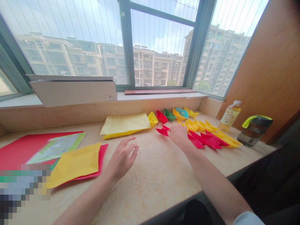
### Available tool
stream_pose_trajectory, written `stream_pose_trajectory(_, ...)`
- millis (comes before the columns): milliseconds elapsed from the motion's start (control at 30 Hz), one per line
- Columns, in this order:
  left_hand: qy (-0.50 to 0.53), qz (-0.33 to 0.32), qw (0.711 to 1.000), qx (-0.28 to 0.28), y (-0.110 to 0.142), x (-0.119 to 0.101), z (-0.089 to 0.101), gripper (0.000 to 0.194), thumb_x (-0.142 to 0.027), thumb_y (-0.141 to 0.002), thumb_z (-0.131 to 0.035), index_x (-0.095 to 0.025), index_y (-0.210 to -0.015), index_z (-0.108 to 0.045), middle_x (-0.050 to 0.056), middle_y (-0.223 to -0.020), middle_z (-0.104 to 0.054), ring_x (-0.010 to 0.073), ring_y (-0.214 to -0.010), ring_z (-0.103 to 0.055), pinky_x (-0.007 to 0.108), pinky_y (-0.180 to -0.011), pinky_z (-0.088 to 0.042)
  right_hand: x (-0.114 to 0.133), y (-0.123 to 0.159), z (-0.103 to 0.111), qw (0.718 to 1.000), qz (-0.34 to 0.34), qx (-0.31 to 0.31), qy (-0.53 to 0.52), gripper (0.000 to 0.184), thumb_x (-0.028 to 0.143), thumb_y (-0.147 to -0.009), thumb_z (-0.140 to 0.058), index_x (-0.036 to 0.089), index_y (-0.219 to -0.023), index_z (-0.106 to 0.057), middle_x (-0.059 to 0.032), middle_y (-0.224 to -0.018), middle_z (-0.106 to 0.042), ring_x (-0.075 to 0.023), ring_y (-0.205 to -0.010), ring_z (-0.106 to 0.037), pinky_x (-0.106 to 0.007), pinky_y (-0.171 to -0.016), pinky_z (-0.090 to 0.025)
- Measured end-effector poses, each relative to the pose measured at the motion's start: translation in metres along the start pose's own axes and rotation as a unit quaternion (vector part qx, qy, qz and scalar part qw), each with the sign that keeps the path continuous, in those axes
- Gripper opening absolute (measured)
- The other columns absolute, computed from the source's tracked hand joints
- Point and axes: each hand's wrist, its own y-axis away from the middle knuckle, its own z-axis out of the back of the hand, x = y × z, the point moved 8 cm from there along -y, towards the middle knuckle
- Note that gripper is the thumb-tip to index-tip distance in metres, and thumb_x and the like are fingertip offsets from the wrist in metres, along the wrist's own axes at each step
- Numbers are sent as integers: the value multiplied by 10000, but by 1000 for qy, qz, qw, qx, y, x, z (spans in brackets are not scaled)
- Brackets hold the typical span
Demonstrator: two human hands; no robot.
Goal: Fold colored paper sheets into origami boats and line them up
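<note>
My left hand (122, 157) hovers over the beige stone counter (154, 178) with its fingers loosely spread and nothing in it, just right of a yellow sheet (75, 164) that lies on a red sheet. My right hand (179, 135) reaches forward and rests on a red folded paper piece (163, 130) at the left end of a pile of red and yellow folded paper shapes (211, 134). Its fingers are hidden behind the back of the hand. A row of small paper boats (174, 115) in yellow, red, green and blue stands along the back.
A large yellow sheet (125, 125) lies at the back centre. Red and green sheets (35, 147) lie at the left. A white cardboard box (73, 89) sits on the window sill. A drink bottle (230, 116) and a dark jug with a green handle (254, 129) stand at the right.
</note>
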Motion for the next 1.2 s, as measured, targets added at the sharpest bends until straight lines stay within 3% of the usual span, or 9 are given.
stream_pose_trajectory(100,12,4,1000,2,0,0,-1,222,-263,-939,-474,-186,-904,-679,135,-1260,-587,285,-1169,-569,478,-993,-484,-26,-7,-1,997,-67,22,21,289,239,-901,-502,100,-1033,-719,-217,-1077,-676,-359,-1112,-563,-497,-911,-370)
stream_pose_trajectory(200,20,3,1000,2,-1,-3,-1,224,-265,-937,-474,-182,-903,-679,141,-1260,-587,290,-1178,-565,484,-1000,-478,-38,-9,-4,994,-89,52,20,341,359,-910,-512,132,-1079,-702,-202,-1120,-671,-360,-1122,-570,-507,-910,-386)
stream_pose_trajectory(333,29,3,1000,6,0,-5,0,207,-256,-930,-487,-188,-902,-681,134,-1266,-586,284,-1179,-566,476,-1007,-476,-41,-7,-6,994,-65,89,-1,363,462,-900,-506,213,-1092,-687,-141,-1150,-667,-335,-1102,-588,-472,-884,-422)
stream_pose_trajectory(500,28,6,999,15,1,-5,-2,207,-252,-938,-478,-194,-905,-673,127,-1281,-576,275,-1189,-560,484,-1010,-474,-35,-4,-7,992,3,126,-23,306,399,-793,-654,240,-1051,-696,-91,-1122,-668,-285,-1046,-601,-369,-863,-436)
stream_pose_trajectory(633,28,7,999,20,1,-7,-2,208,-249,-936,-478,-188,-900,-674,135,-1268,-581,282,-1175,-567,493,-1000,-479,-33,-5,-18,990,23,140,-22,258,342,-796,-662,267,-1039,-709,-67,-1116,-674,-275,-1055,-595,-369,-887,-420)
stream_pose_trajectory(733,31,6,999,19,1,-9,-2,209,-255,-930,-484,-186,-894,-678,138,-1260,-588,287,-1154,-579,493,-989,-485,-34,-9,-28,991,4,132,-7,232,355,-861,-602,219,-1015,-708,-103,-1105,-679,-294,-1082,-587,-413,-907,-411)
stream_pose_trajectory(933,27,8,999,19,1,-9,-2,213,-259,-932,-483,-190,-883,-679,129,-1238,-608,274,-1141,-588,475,-982,-490,-34,-17,-38,995,-31,91,22,346,417,-940,-499,157,-1055,-694,-165,-1149,-665,-324,-1117,-577,-467,-924,-393)
stream_pose_trajectory(1200,-5,34,999,17,1,12,-4,229,-233,-926,-476,-179,-851,-686,133,-1194,-639,266,-1112,-606,456,-969,-498,-40,-24,-40,997,-61,22,32,447,415,-980,-406,96,-1073,-704,-215,-1139,-653,-332,-1091,-585,-465,-912,-391)
